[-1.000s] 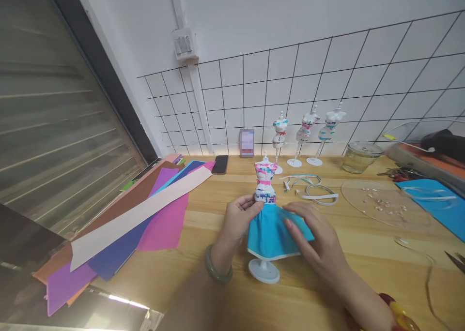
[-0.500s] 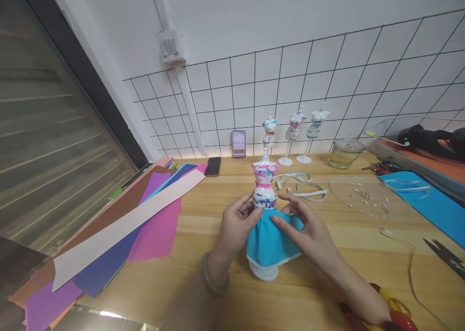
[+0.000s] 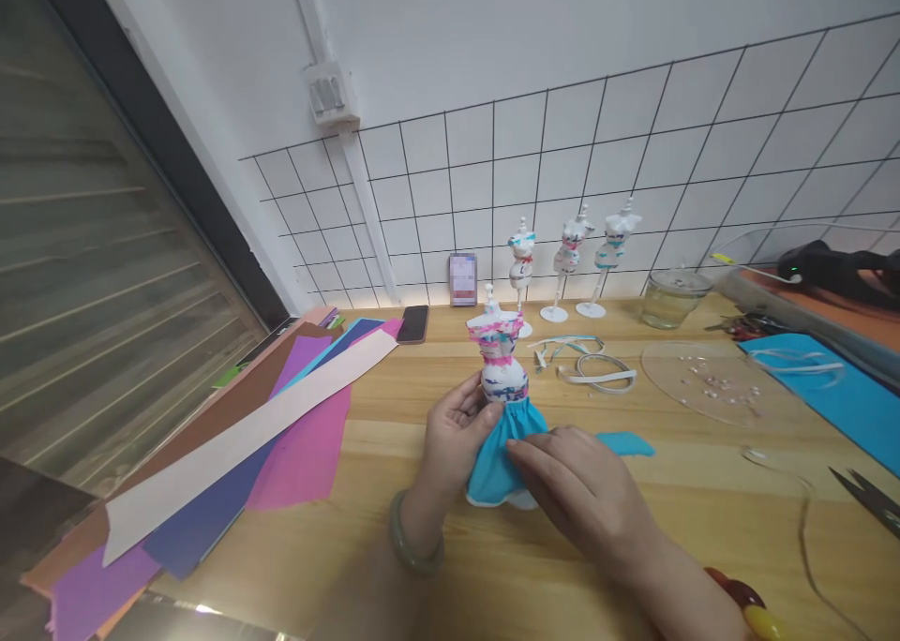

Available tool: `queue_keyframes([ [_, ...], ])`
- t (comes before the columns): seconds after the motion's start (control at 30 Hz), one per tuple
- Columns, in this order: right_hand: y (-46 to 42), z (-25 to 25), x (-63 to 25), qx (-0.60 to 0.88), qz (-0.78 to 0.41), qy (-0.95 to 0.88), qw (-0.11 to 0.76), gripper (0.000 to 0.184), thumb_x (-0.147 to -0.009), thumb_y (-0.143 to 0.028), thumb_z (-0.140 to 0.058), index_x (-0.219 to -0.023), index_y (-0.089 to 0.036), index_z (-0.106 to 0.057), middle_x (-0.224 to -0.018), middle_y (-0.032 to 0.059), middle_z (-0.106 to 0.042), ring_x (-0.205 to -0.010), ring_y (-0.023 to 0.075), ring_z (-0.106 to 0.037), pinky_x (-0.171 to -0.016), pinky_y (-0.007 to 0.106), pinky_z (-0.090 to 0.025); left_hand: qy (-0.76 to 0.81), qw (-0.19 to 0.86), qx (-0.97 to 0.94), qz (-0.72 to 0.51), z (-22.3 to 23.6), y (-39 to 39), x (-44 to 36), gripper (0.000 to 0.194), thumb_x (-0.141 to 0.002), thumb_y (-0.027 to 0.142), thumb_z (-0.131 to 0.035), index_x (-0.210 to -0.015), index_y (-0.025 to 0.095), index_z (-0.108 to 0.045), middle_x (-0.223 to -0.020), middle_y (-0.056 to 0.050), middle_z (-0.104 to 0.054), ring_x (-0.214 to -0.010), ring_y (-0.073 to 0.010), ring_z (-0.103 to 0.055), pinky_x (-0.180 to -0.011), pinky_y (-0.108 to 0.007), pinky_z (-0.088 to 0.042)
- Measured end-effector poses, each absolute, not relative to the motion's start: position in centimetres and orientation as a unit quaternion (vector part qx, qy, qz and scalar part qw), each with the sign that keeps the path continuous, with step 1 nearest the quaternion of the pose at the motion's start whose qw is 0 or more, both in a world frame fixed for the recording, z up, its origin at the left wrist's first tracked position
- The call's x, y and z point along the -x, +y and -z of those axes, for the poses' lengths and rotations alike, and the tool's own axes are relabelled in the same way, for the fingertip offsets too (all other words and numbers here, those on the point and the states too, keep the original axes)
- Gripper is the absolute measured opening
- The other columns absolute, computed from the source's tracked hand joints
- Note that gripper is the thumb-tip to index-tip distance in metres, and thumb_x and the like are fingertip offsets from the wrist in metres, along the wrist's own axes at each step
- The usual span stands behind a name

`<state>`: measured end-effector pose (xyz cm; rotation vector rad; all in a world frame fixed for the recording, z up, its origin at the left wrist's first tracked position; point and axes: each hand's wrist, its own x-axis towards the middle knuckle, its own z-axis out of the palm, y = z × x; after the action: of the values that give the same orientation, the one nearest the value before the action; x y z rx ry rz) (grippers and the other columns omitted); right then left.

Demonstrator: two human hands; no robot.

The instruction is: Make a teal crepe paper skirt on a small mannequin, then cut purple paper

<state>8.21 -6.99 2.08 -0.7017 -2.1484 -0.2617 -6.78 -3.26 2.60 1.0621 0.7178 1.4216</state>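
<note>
A small white dress form (image 3: 504, 379) with pink and blue patches stands just ahead of me, leaning slightly left. Round its lower half hangs a bright blue skirt (image 3: 496, 463) with gathers at the waist and a white hem. My left hand (image 3: 457, 435), a green bangle on its wrist, is closed on the form's hip and the skirt's waist, thumb in front. From the right, my right hand (image 3: 597, 486) lies over the skirt's side, fingers together and tips on the cloth; its thumb is hidden. Behind that hand a blue cloth piece (image 3: 625, 444) shows.
Several coloured cloth sheets (image 3: 260, 425) lie at left. Towards the wall are two phones (image 3: 414, 322) and three more dress forms (image 3: 566, 257). Rightward are thin strips (image 3: 597, 371), a clear disc with beads (image 3: 717, 379), a glass of liquid (image 3: 671, 299) and scissors (image 3: 868, 496).
The dress form has moved left and tilted. My right hand has turned, its back now towards me, over the skirt's right side. The blue piece behind it has come into view.
</note>
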Motion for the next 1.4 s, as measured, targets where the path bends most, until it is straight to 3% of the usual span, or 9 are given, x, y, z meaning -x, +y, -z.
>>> queue_keyframes([
  [0.23,-6.8,-1.8,-8.2,0.422,-0.006,-0.765,0.487,0.023,-0.082,-0.028,-0.055,-0.102,-0.018,-0.054,-0.085,0.0089,-0.067,-0.071,0.0183,-0.063,-0.06,0.029,-0.05,0.304,0.583,-0.453,-0.603,-2.6,-3.2,6.8,0.045,-0.066,0.021,-0.069,-0.109,0.017,-0.059,-0.109,-0.01,-0.063,-0.102,-0.0214,-0.058,-0.087,-0.031,-0.046],
  [0.43,-6.4,-2.4,-8.3,0.455,-0.149,-0.738,0.475,0.016,-0.082,-0.033,-0.053,-0.086,-0.019,-0.06,-0.076,0.0055,-0.069,-0.062,0.0162,-0.063,-0.054,0.024,-0.052,0.301,0.572,-0.473,-0.598,-2.8,-3.3,6.7,0.048,-0.066,0.021,-0.07,-0.112,0.017,-0.058,-0.111,-0.01,-0.062,-0.102,-0.0215,-0.058,-0.09,-0.032,-0.044],
  [0.6,-6.6,-2.7,-8.2,0.409,-0.129,-0.763,0.484,0.015,-0.084,-0.024,-0.05,-0.092,-0.019,-0.061,-0.084,0.0056,-0.07,-0.072,0.0163,-0.065,-0.063,0.025,-0.052,0.309,0.563,-0.496,-0.584,-2.6,-3.5,6.7,0.05,-0.068,0.023,-0.067,-0.116,0.018,-0.055,-0.113,-0.01,-0.061,-0.105,-0.0224,-0.056,-0.092,-0.034,-0.043],
  [0.7,-6.5,-2.9,-8.2,0.386,-0.123,-0.777,0.482,0.015,-0.085,-0.023,-0.048,-0.091,-0.02,-0.062,-0.078,0.0051,-0.068,-0.069,0.0157,-0.064,-0.06,0.025,-0.051,0.314,0.562,-0.499,-0.58,-2.7,-3.6,6.6,0.051,-0.068,0.024,-0.067,-0.117,0.017,-0.054,-0.112,-0.01,-0.062,-0.103,-0.0224,-0.057,-0.091,-0.034,-0.043],
  [1.17,-6.2,-3.3,-9.0,0.459,-0.201,-0.721,0.479,0.014,-0.079,-0.032,-0.056,-0.081,-0.021,-0.065,-0.078,0.0036,-0.07,-0.07,0.018,-0.064,-0.062,0.027,-0.051,0.288,0.577,-0.515,-0.565,-2.7,-3.6,6.8,0.045,-0.069,0.022,-0.067,-0.112,0.017,-0.057,-0.111,-0.011,-0.062,-0.104,-0.0228,-0.056,-0.091,-0.033,-0.043],
  [1.4,-6.1,-3.2,-9.2,0.456,-0.215,-0.723,0.472,0.013,-0.08,-0.03,-0.055,-0.08,-0.02,-0.064,-0.078,0.0032,-0.069,-0.069,0.017,-0.063,-0.062,0.027,-0.05,0.287,0.574,-0.525,-0.559,-2.9,-4.0,6.6,0.056,-0.061,0.019,-0.073,-0.114,0.017,-0.056,-0.116,-0.012,-0.059,-0.108,-0.0259,-0.053,-0.095,-0.037,-0.04],
])
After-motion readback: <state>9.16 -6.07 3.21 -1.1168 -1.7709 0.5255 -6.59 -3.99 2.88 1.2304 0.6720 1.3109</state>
